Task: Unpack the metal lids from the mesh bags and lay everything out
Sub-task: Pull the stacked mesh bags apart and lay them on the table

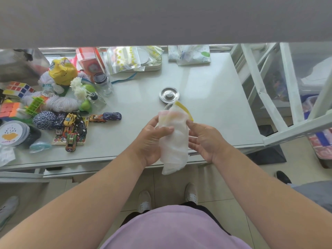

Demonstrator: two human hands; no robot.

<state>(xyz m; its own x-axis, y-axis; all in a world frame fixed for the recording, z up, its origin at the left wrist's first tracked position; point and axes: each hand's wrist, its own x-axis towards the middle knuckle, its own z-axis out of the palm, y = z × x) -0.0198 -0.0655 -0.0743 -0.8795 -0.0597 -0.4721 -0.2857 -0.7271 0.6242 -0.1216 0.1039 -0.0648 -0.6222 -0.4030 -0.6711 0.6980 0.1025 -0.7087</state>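
Observation:
A white mesh bag (175,139) with a yellow trim at its top hangs between my hands above the table's near edge. My left hand (152,139) grips its left side, thumb across the front. On the bag's right edge, my right hand (204,141) pinches the mesh with its fingertips. One round metal lid (169,95) with a centre knob lies flat on the white table (206,105) just beyond the bag. A second metal rim (168,106) peeks out right behind the bag's top, mostly hidden.
A heap of toys fills the table's left side: toy cars (105,117), yarn balls (44,120), puzzle cubes (18,88), a glass jar (103,83). A tray of zip bags (136,59) sits at the back. White shelving (287,97) stands to the right.

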